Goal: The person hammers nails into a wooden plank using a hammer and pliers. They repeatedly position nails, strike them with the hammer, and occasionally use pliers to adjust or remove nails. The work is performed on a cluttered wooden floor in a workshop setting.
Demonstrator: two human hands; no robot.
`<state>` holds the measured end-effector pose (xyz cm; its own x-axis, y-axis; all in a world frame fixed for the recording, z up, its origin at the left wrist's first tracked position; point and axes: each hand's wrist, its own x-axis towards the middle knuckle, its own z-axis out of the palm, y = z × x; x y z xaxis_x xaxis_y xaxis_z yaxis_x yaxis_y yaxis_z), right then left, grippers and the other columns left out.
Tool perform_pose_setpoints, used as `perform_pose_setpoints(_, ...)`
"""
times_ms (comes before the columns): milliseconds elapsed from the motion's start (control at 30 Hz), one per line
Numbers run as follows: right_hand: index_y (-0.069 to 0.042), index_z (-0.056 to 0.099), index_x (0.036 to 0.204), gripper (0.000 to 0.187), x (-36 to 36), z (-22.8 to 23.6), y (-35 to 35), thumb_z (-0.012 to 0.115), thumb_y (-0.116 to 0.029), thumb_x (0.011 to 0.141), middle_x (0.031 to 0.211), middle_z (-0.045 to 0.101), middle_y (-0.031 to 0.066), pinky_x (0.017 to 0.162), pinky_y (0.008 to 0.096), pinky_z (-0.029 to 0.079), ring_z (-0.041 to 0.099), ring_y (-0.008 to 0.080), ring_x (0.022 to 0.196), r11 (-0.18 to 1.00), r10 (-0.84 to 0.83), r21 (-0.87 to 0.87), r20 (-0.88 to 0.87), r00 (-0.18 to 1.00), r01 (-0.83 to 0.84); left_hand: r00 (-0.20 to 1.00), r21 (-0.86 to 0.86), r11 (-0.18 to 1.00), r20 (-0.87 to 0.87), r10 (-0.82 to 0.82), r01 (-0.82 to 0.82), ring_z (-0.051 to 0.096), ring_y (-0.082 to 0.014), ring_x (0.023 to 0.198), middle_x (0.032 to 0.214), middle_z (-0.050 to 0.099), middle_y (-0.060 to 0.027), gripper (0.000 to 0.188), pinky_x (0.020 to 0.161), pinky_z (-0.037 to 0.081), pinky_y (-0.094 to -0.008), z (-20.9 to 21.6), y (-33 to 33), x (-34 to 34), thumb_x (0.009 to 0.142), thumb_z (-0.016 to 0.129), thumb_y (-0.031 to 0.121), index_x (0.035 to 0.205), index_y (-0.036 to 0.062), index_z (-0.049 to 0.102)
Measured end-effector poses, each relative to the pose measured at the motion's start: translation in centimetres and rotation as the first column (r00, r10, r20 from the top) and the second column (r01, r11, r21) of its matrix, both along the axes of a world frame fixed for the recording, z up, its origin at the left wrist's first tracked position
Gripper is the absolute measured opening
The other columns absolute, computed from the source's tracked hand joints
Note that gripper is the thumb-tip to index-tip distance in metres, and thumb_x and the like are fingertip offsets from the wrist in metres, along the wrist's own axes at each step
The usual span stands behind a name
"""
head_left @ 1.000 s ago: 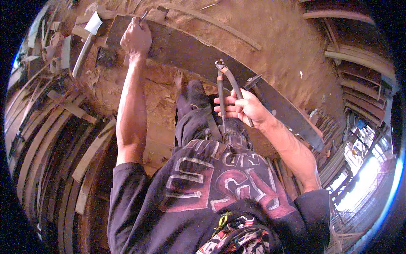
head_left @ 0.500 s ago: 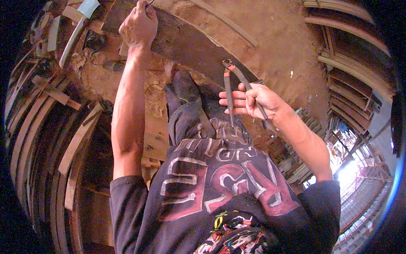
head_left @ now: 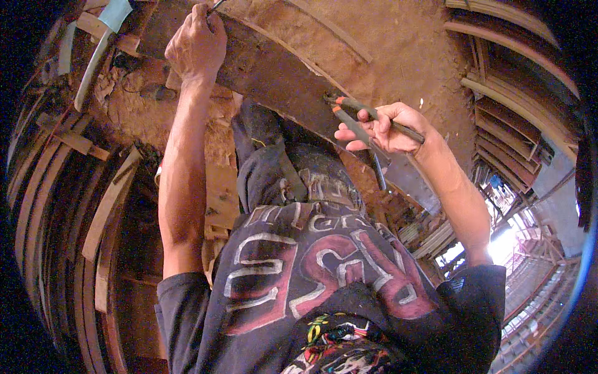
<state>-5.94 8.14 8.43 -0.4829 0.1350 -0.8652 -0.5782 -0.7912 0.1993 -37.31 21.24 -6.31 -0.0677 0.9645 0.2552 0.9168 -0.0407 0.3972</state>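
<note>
Pincers point(head_left: 352, 126) swing flatter, seemingly regripped: right hand point(head_left: 402, 117) clamps one handle point(head_left: 410, 132), outer fingers apart; left hand point(head_left: 198, 53) fingers clamp a thin rod point(head_left: 217, 5).

Brown dirt floor point(head_left: 411, 53) with a long thin wood strip point(head_left: 333, 30) lying on it past the far edge of a wide dark board point(head_left: 274, 70), plus a small white scrap point(head_left: 422, 101) farther right; board runs diagonally, can't tell if raised. At upper left, axe point(head_left: 92, 75) lies by short wood pieces; plank pile point(head_left: 42, 199) at left has a short board point(head_left: 73, 138) lying across it.
</note>
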Motion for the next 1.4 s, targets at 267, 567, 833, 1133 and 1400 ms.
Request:
perform_pose_setpoints(267,0.013,0.055,0.095,0.036,-0.3,-0.2,-0.4,0.040,0.017,0.062,0.142,0.039,0.0316,0.095,0.0530,0.057,0.048,0.0489,0.128,0.994,-0.101,-0.052,-0.034,0.994,0.099,1.000,0.044,0.999,-0.005,-0.028,0.028,0.069,-0.0348,0.080,0.092,0.072,-0.0105,0.020,0.067,0.055,-0.0467,-0.5,-0.7,-0.4,0.091,0.060,0.030,0.103,0.0141,0.060)
perform_pose_setpoints(567,0.008,0.058,0.092,0.030,-1.7,0.5,-0.3,0.043,0.015,0.067,0.137,0.044,0.0334,0.090,0.0435,0.058,0.057,0.0368,0.115,1.000,-0.013,-0.020,0.099,0.995,0.015,0.999,0.065,0.997,-0.040,-0.029,0.032,0.069,-0.0337,0.077,0.090,0.072,-0.0105,0.019,0.064,0.054,-0.0458,-1.2,-0.5,-0.8,0.090,0.062,0.028,0.103,0.0146,0.060)
perform_pose_setpoints(833,0.009,0.053,0.118,0.043,-1.4,-0.5,-0.1,0.046,0.009,0.076,0.129,0.048,0.0305,0.080,0.0380,0.058,0.059,0.0282,0.096,0.989,-0.116,-0.086,0.012,0.993,0.116,0.998,0.080,0.996,-0.038,-0.042,0.045,0.069,-0.0335,0.075,0.088,0.072,-0.0099,0.018,0.063,0.054,-0.0459,-1.6,0.0,-1.0,0.092,0.060,0.029,0.103,0.0147,0.060)
perform_pose_setpoints(1133,0.000,0.050,0.131,0.046,-1.2,-2.2,-0.7,0.052,-0.001,0.085,0.112,0.058,0.0226,0.075,0.0363,0.055,0.060,0.0269,0.089,0.997,-0.072,0.024,-0.005,0.997,0.072,0.998,0.070,0.997,-0.056,-0.027,0.031,0.070,-0.0336,0.074,0.087,0.072,-0.0111,0.019,0.061,0.055,-0.0466,-2.3,1.1,-0.8,0.094,0.055,0.031,0.101,0.0140,0.060)
perform_pose_setpoints(1400,-0.006,0.053,0.131,0.042,-2.0,-2.5,-1.3,0.051,-0.002,0.088,0.110,0.059,0.0191,0.075,0.0379,0.055,0.060,0.0272,0.089,0.992,-0.118,0.052,-0.022,0.993,0.119,0.998,0.035,0.999,-0.062,-0.008,0.010,0.070,-0.0346,0.072,0.084,0.073,-0.0109,0.022,0.060,0.055,-0.0473,-2.4,2.0,-0.8,0.094,0.054,0.034,0.102,0.0145,0.061)
